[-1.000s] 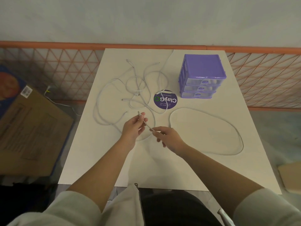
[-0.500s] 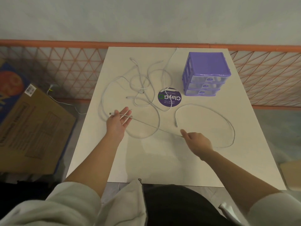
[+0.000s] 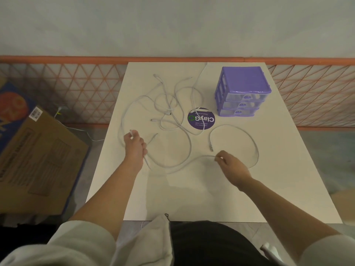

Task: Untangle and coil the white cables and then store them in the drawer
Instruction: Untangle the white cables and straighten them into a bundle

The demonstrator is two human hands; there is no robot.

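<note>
Head view: left hand point(image 3: 134, 146) and right hand point(image 3: 229, 164) are gripping one thin white cable point(image 3: 184, 165) (others tangled point(image 3: 169, 110)); pulling risks snagging.

Cardboard box point(image 3: 36, 160) cut off left

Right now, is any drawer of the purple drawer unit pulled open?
No, all three drawers of the purple drawer unit sit flush and closed.

Head-worn view, looking steeply down, table point(image 3: 192, 198) seemingly close
</note>
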